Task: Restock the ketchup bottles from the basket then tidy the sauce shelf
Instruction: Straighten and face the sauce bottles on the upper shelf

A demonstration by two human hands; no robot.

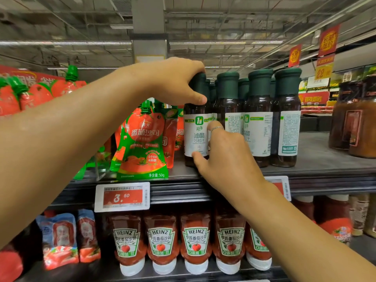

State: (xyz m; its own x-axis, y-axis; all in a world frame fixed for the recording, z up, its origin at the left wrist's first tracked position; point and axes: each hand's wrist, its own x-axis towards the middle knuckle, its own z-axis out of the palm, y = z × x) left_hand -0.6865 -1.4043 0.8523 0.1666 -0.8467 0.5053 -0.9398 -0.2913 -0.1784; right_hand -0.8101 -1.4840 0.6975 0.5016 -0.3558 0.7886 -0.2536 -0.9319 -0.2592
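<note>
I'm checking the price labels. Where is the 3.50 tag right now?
The 3.50 tag hangs on the front edge of the upper shelf, left of centre in the head view, just below the green-and-red ketchup pouch and above the Heinz bottles.

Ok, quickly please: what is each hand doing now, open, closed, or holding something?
Left hand: closed on the cap of the front dressing bottle.
Right hand: fingers wrapped on the same bottle's label.

Five Heinz bottles (161,239), two hands (221,151)
</note>
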